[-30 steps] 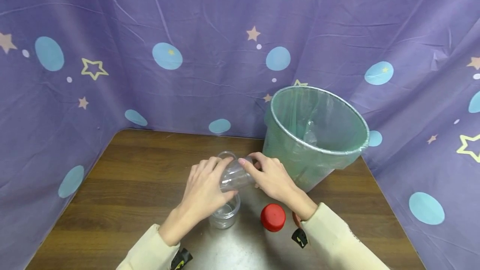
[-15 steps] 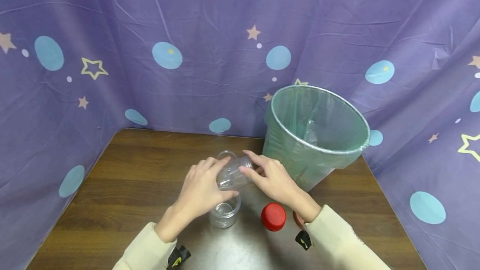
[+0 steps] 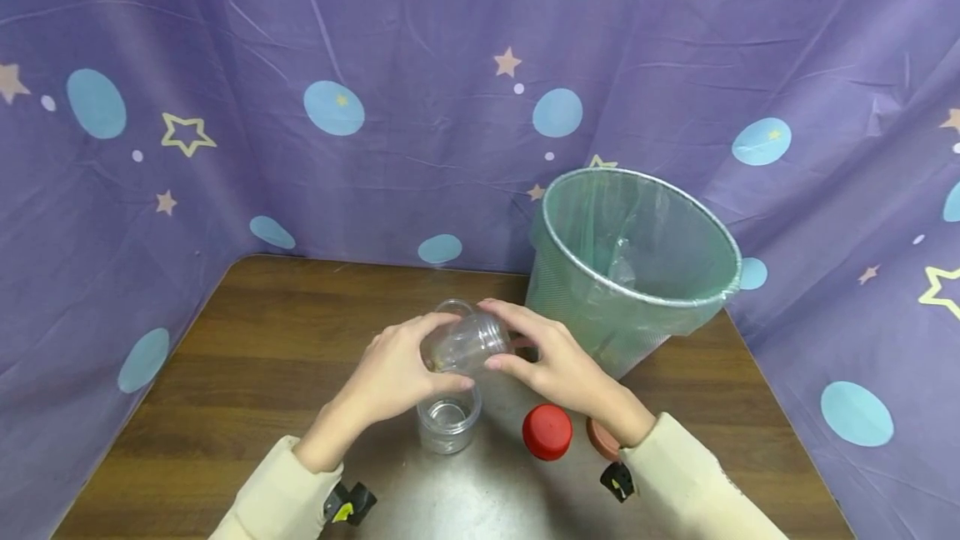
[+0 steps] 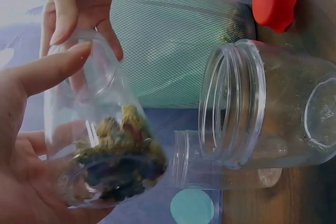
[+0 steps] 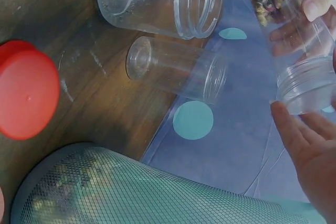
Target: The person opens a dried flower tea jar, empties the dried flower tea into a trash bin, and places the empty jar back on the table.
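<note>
Between my hands a clear plastic jar (image 3: 471,342) is held tilted above the table, its threaded mouth toward the right. Dried flowers (image 4: 123,140) lie in its bottom end. My left hand (image 3: 392,371) grips the jar around its bottom end, thumb toward me. At the mouth end, my right hand (image 3: 564,363) holds the jar between thumb and fingers. Just below stands a wider clear jar (image 3: 447,437), lidless and upright. Behind the held jar a slimmer clear jar (image 3: 453,305) is partly hidden; the right wrist view shows it standing lidless.
A green mesh bin (image 3: 566,311) with a clear liner stands at the back right, dried flowers (image 5: 73,184) showing through its mesh. A red lid (image 3: 547,432) and a brownish-pink lid (image 3: 602,438) lie near my right forearm. A purple curtain (image 3: 435,107) hangs behind the table.
The held jar has tipped, its mouth end turning more toward the right. My left hand has shifted slightly left, and my right fingers have moved around the jar's mouth end.
</note>
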A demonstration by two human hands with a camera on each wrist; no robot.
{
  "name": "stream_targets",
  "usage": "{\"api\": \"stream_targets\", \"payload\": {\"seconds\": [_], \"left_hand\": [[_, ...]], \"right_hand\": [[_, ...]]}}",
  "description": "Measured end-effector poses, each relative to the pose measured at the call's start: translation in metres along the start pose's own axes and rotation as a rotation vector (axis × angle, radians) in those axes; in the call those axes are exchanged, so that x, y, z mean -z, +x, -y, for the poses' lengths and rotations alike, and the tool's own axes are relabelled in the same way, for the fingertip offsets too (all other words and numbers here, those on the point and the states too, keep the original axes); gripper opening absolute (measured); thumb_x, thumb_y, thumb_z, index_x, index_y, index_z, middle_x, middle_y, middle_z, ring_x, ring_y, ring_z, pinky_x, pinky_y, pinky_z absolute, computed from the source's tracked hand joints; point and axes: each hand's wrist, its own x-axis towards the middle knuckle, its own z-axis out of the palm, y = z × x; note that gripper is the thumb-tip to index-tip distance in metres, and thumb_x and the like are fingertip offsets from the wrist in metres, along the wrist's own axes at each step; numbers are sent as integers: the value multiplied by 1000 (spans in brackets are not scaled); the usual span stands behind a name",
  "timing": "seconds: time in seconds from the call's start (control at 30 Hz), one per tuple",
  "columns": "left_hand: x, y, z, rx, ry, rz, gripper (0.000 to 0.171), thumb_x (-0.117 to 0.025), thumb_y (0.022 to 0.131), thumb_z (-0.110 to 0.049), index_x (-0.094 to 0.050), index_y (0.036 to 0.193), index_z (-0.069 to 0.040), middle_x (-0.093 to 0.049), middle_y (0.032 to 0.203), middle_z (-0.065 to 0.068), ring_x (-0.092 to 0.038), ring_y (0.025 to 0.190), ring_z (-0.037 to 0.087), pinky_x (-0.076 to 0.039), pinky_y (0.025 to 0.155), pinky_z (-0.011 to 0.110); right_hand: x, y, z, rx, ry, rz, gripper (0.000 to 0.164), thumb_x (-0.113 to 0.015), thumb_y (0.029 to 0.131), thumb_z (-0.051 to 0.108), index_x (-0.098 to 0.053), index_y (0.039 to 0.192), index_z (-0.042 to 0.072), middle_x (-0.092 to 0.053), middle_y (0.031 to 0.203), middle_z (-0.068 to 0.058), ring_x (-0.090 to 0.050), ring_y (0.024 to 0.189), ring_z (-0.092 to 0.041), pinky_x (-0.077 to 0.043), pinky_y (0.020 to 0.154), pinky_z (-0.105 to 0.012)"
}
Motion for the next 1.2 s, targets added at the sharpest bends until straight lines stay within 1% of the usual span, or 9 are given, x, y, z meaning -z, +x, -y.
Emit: {"api": "stream_targets", "payload": {"seconds": [0.13, 0.33, 0.53, 0.63, 0.73, 0.83, 0.9, 1.03, 1.2], "left_hand": [[1, 0, 1, 9, -36, 32, 75, -86, 69, -48, -60, 133, -20, -70, 123, 5, -67, 105, 23, -53, 83, 44], [-1, -1, -3, -29, 5, -19, 76, -86, 68, -46, -59, 134, -20, -67, 128, 3, -67, 107, 23, -54, 84, 44], [-7, -3, -6, -101, 100, -80, 76, -88, 67, -41, -60, 133, -17, -68, 125, 4, -65, 111, 25, -51, 90, 48], [-8, -3, -7, -144, 167, -118, 79, -89, 65, -41, -59, 133, -15, -68, 124, 4, -65, 110, 25, -51, 89, 46], [-9, -3, -7, -185, 221, -146, 80, -90, 63, -41, -59, 133, -14, -69, 123, 5, -66, 106, 26, -51, 87, 44], [-9, -3, -8, -214, 255, -163, 80, -90, 63, -42, -60, 131, -14, -69, 120, 5, -66, 103, 27, -52, 87, 44], [-9, -3, -8, -224, 267, -169, 80, -91, 62, -42, -60, 131, -14, -69, 119, 5, -66, 103, 27, -52, 87, 45], [-12, -4, -7, -218, 287, -169, 81, -90, 63, -43, -59, 132, -14, -69, 120, 5, -66, 105, 28, -52, 89, 46], [-17, -4, -6, -210, 312, -148, 82, -88, 66, -45, -57, 135, -13, -68, 121, 8, -66, 107, 30, -52, 90, 48]], "right_hand": [[3, -1, -1, -6, 22, -1, 69, -76, 86, 20, -45, 148, 17, -47, 152, -5, -50, 137, -22, -57, 92, -30], [6, 2, 4, -152, 3, -1, 68, -68, 93, 28, -35, 153, 23, -46, 153, -4, -62, 122, -23, -57, 92, -34], [5, 3, 8, -275, -94, 33, 72, -67, 90, 44, -34, 153, 31, -49, 150, 3, -63, 112, -15, -57, 91, -37], [4, 5, 10, -360, -145, 3, 67, -61, 92, 50, -38, 151, 30, -59, 138, 2, -66, 93, -10, -55, 82, -33], [3, 7, 11, -456, -138, -33, 61, -53, 95, 55, -44, 147, 25, -72, 110, -2, -66, 71, -9, -53, 70, -30], [1, 9, 11, -529, -100, -56, 58, -49, 96, 59, -51, 140, 22, -71, 78, -2, -63, 55, -10, -51, 58, -29], [0, 10, 11, -549, -79, -59, 58, -49, 95, 61, -55, 136, 21, -66, 66, 0, -62, 49, -11, -51, 54, -29], [-3, 12, 10, -538, -95, -46, 61, -52, 93, 62, -59, 133, 17, -60, 58, 2, -61, 46, -10, -50, 53, -28], [-2, 12, 7, -498, -86, -2, 66, -58, 93, 56, -53, 140, 10, -65, 63, 4, -62, 50, -9, -51, 53, -27]]}}
